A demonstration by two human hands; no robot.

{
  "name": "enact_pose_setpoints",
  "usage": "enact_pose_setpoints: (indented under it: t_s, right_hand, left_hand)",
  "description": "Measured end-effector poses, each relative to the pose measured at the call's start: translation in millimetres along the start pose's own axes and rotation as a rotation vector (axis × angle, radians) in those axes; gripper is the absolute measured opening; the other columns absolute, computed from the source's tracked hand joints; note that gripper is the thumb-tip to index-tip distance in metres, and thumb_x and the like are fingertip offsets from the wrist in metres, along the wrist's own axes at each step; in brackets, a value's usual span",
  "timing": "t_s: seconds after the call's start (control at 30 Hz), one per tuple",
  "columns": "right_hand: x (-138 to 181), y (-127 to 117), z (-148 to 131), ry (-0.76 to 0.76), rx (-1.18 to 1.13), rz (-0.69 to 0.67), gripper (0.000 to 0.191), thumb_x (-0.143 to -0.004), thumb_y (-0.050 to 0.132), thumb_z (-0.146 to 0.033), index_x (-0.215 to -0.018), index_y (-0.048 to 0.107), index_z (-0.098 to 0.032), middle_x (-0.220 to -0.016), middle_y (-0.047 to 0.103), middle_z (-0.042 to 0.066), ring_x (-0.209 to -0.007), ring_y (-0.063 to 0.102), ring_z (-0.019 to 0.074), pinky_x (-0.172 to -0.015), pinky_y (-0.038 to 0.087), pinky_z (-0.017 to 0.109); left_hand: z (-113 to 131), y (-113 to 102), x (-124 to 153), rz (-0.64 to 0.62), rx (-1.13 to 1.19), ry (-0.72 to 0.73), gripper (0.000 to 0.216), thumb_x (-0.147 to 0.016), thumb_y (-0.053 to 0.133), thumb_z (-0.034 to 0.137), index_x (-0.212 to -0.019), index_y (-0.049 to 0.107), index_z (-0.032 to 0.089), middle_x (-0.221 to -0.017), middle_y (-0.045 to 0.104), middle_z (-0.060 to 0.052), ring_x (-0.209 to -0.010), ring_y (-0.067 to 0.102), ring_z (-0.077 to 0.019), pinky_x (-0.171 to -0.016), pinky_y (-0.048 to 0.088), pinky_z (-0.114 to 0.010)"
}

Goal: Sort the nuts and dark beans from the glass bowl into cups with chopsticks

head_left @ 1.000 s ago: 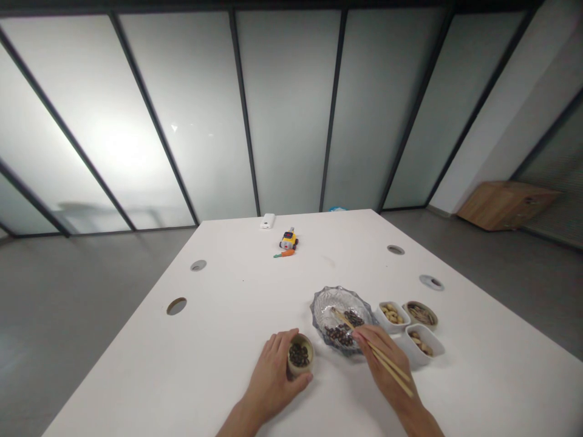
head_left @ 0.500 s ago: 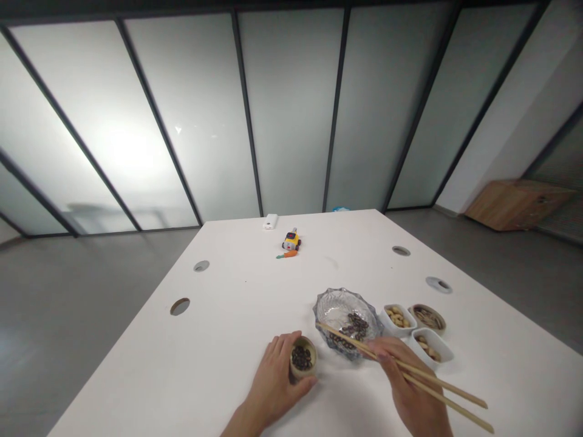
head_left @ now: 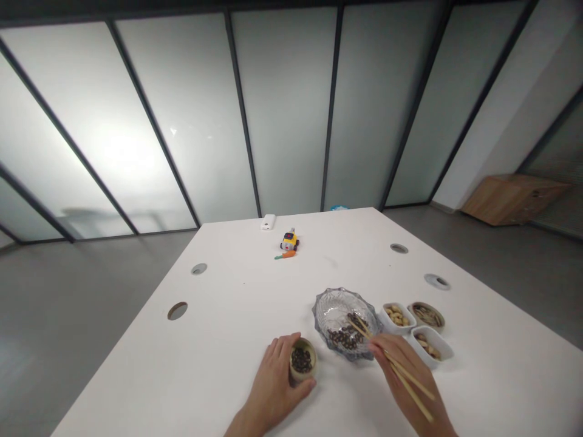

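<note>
My left hand (head_left: 279, 382) is wrapped round a small round cup (head_left: 310, 374) on the table, with dark beans (head_left: 301, 359) inside it. In my right hand (head_left: 407, 370) is a pair of wooden chopsticks (head_left: 401, 375), held closed round their middle. Their tips reach down into a scalloped clear glass bowl (head_left: 325, 303), among more dark beans (head_left: 346, 337) lying on its near and right side. Whether a bean is pinched between the tips is too small to tell.
Right of the bowl stand two white dishes (head_left: 385, 317) (head_left: 449, 352) of nuts and a round dish (head_left: 443, 328) of seeds. Farther back on the white table (head_left: 246, 328) lie a toy car (head_left: 289, 241), a toy carrot (head_left: 286, 255) and a white device (head_left: 268, 222). Round holes (head_left: 177, 311) pierce the tabletop.
The chopsticks have swung from over the bowl's left rim into the beans at its right side, and now point more steeply away. My left hand stays on the cup.
</note>
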State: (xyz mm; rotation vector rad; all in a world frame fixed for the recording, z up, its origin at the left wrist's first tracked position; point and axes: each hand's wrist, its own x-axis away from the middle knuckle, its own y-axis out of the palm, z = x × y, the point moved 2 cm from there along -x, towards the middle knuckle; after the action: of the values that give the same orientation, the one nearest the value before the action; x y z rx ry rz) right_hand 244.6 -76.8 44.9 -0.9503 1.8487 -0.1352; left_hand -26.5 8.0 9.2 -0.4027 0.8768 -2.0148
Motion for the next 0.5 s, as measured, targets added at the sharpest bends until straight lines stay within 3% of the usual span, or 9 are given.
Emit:
enact_pose_setpoints:
  t_s: [0.23, 0.5]
  right_hand:
    - [8, 5, 13, 0.038, -0.03, -0.015, 0.022, -0.105, 0.058, -0.038, -0.099, 0.073, -0.024, -0.094, 0.077, 0.002, -0.086, 0.077, 0.0157, -0.084, 0.064, 0.023]
    - [11, 4, 17, 0.081, 0.001, 0.034, 0.029, -0.104, 0.057, -0.046, -0.097, 0.074, -0.023, -0.094, 0.078, 0.006, -0.084, 0.076, 0.0207, -0.083, 0.065, 0.032]
  left_hand:
    - [0, 1, 0, 0.007, -0.01, 0.014, 0.075, -0.077, 0.078, 0.027, -0.147, 0.05, 0.022, -0.141, 0.062, -0.011, -0.131, 0.055, -0.0326, -0.117, 0.04, -0.048]
    - [0, 1, 0, 0.005, -0.008, 0.015, 0.076, -0.078, 0.076, 0.026, -0.148, 0.049, 0.022, -0.142, 0.061, -0.012, -0.131, 0.054, -0.0327, -0.118, 0.04, -0.049]
